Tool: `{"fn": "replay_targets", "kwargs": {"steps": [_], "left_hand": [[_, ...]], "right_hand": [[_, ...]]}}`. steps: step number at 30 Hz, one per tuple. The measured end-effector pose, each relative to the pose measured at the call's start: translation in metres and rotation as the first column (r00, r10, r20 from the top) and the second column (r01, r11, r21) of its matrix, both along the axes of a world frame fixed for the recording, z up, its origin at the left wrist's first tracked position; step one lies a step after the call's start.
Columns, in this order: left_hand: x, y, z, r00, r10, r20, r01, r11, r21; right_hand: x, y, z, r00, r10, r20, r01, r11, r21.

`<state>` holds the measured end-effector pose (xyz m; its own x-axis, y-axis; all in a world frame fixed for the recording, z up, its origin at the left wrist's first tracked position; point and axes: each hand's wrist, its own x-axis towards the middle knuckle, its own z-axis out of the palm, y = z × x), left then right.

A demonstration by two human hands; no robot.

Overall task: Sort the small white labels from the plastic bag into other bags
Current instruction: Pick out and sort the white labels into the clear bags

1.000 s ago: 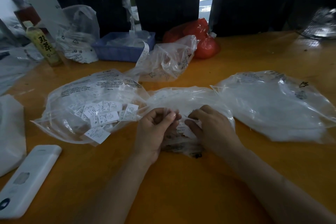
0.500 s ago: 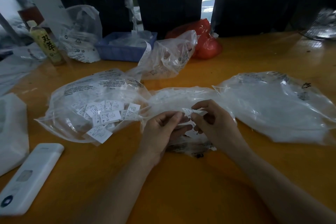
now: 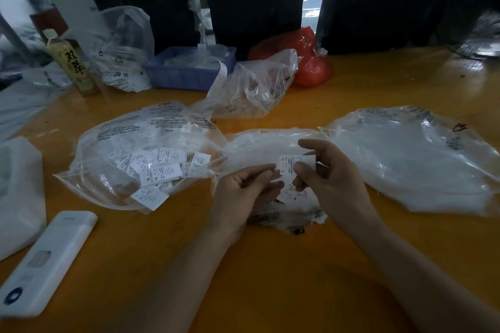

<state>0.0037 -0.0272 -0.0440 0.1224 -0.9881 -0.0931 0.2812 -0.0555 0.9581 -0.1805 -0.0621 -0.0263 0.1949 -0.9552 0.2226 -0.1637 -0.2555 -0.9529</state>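
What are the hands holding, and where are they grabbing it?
The right hand pinches a small white label at its right edge. The left hand has its fingertips at the label's left edge; whether it grips cannot be told.

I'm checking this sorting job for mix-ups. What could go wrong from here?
The right hand pinches a small white label marked L close to another loose white label by the left hand, so two might go in together. The clear plastic bag on the left shows XL and L labels, so sizes may mix.

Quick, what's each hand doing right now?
Left hand: fingers curled, touching the edge of the white label; a firm grip cannot be told.
Right hand: pinches that label.
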Motion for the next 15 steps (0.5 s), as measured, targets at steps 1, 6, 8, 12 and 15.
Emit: {"fn": "replay_targets", "kwargs": {"steps": [1, 6, 8, 12, 15], "left_hand": [[0.0004, 0.0004, 0.0004, 1.0, -0.002, 0.013, 0.002, 1.0, 0.001], [-0.0001, 0.0012, -0.0016, 0.999, 0.026, 0.04, -0.026, 1.0, 0.0], [0.0003, 0.0002, -0.0024, 0.998, 0.029, 0.053, -0.028, 1.0, -0.013], [-0.0004, -0.0001, -0.0018, 0.999, 0.005, 0.033, -0.004, 1.0, -0.028], [-0.0009, -0.0003, -0.0035, 1.0, -0.008, -0.026, 0.008, 1.0, -0.027]], "right_hand": [[-0.001, -0.0002, 0.0003, 1.0, -0.012, 0.017, 0.013, 0.999, -0.03], [-0.0016, -0.0018, -0.0028, 0.991, 0.007, 0.134, -0.001, 0.999, -0.045], [-0.0024, -0.0025, -0.0026, 0.984, 0.025, 0.177, -0.021, 1.0, -0.022], [-0.0045, -0.0035, -0.0004, 0.981, -0.001, 0.196, 0.007, 1.0, -0.03], [-0.0038, -0.0035, 0.0008, 0.983, -0.012, 0.182, 0.017, 0.999, -0.03]]}}
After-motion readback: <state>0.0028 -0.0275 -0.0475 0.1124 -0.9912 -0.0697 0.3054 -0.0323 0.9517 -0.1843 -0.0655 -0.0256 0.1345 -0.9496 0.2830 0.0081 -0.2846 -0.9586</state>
